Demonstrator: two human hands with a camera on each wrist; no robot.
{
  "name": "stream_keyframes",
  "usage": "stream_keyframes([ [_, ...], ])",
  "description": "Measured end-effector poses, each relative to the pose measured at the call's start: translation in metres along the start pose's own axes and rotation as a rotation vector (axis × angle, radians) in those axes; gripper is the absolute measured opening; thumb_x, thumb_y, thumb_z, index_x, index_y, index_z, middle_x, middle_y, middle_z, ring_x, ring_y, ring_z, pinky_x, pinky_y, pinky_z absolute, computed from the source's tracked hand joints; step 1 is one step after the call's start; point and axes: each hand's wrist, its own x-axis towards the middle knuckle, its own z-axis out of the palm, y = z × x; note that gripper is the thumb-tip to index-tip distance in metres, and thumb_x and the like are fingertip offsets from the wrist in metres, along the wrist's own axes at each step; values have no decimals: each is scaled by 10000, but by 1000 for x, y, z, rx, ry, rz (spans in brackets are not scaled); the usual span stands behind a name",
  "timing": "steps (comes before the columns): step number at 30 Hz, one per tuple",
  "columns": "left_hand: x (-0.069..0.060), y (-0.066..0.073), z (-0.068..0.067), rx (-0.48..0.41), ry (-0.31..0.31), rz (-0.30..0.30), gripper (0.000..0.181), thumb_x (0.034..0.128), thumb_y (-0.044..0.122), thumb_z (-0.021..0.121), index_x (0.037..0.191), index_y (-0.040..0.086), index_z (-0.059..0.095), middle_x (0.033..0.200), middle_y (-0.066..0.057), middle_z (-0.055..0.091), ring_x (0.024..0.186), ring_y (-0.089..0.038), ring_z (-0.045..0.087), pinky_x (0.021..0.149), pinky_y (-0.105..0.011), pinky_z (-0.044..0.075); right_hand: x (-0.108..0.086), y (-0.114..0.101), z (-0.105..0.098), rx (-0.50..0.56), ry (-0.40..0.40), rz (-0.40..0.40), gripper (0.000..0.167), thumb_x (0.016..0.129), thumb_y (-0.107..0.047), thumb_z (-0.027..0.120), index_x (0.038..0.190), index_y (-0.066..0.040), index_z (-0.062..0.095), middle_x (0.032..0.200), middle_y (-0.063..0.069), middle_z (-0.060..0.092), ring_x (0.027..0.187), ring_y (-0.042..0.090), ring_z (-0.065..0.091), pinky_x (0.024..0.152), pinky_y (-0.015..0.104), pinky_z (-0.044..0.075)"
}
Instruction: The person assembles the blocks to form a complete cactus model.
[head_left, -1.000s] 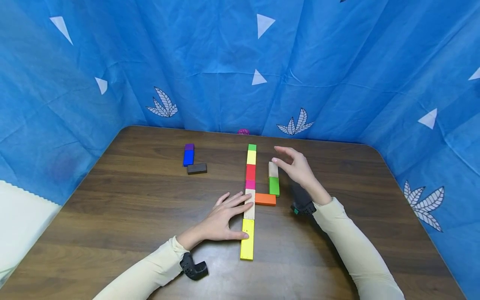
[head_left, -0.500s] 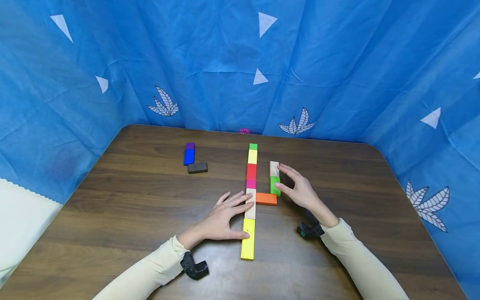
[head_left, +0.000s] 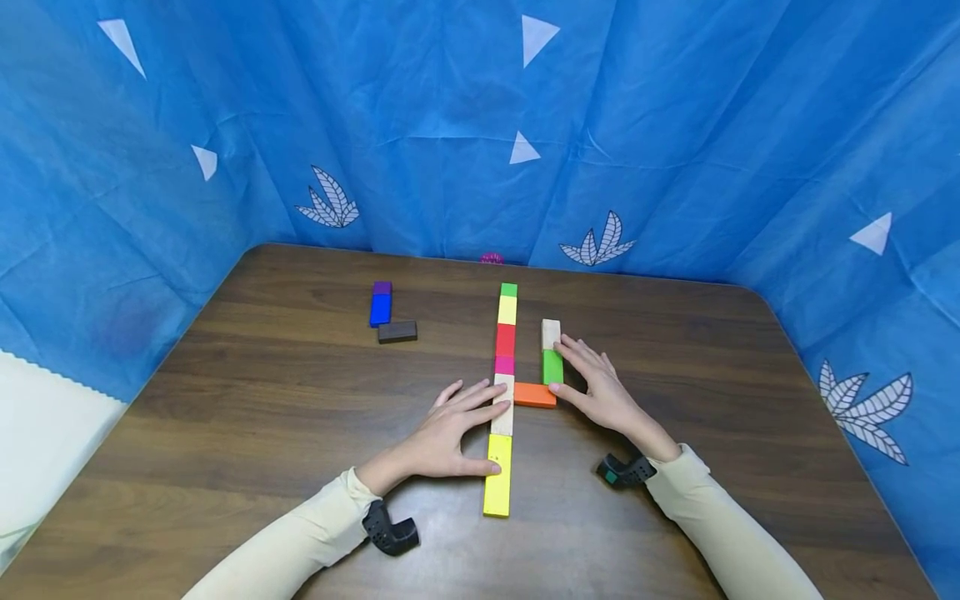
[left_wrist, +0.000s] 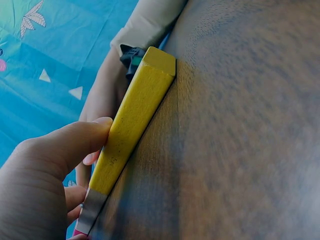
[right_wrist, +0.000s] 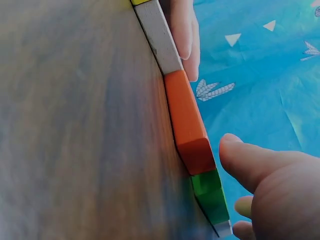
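Observation:
A row of flat coloured blocks runs up the table. My left hand lies across its near part, fingers outstretched: fingertips rest on the pale wood block and the thumb is on the long yellow block. An orange block sticks out sideways from the pale one. At its outer end stands a short column, a green block with a whitish block beyond it. Beside that column is my right hand, loosely extended, thumb near the orange-green corner; whether it touches is unclear. Red and pink blocks continue the row.
A light yellow block and a small green block end the row at the back. To the left lie a blue block, a purple block and a black block. Blue curtain hangs behind the table.
My right hand has come down from beside the whitish block towards me, to the green block and the orange block's end. The left hand stays in place on the row.

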Motion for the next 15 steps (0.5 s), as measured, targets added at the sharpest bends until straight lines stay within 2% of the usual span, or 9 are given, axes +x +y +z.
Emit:
stream_keyframes([
  [6, 1, 1, -2, 12, 10, 12, 841, 780, 512, 735, 1478, 142, 445, 1588, -28, 340, 1483, -299, 273, 1171, -600, 149, 0, 0, 0, -24, -20, -4, 711, 905, -333, 687, 1504, -98, 385, 1607, 142, 266, 1484, 416, 177, 1133, 707, 14],
  [10, 2, -1, -7, -54, 25, 0, 816, 785, 475, 744, 1461, 112, 467, 1576, -44, 363, 1474, -310, 290, 1167, -598, 177, -1, -1, 0, -28, -31, 8, 702, 909, -329, 684, 1505, -107, 386, 1614, 125, 255, 1492, 400, 165, 1139, 696, 3],
  [12, 2, -5, -13, -105, 85, -22, 770, 794, 424, 751, 1437, 84, 496, 1556, -63, 396, 1453, -319, 330, 1144, -611, 226, -1, -2, -1, -29, -37, 9, 698, 912, -331, 680, 1505, -110, 387, 1615, 121, 252, 1493, 398, 163, 1141, 692, 3],
  [14, 1, -13, -21, -147, 198, -54, 703, 800, 359, 761, 1394, 55, 540, 1510, -89, 457, 1410, -325, 399, 1118, -603, 292, -2, -3, -1, -29, -43, 8, 696, 915, -336, 676, 1506, -112, 386, 1617, 119, 247, 1494, 398, 159, 1143, 688, 0],
  [15, 0, -19, -26, -159, 274, -70, 659, 798, 320, 767, 1361, 39, 570, 1469, -108, 502, 1373, -329, 445, 1097, -595, 330, -2, -4, -1, -27, -45, 9, 693, 916, -338, 674, 1506, -116, 387, 1618, 113, 247, 1496, 391, 159, 1147, 681, -3],
])
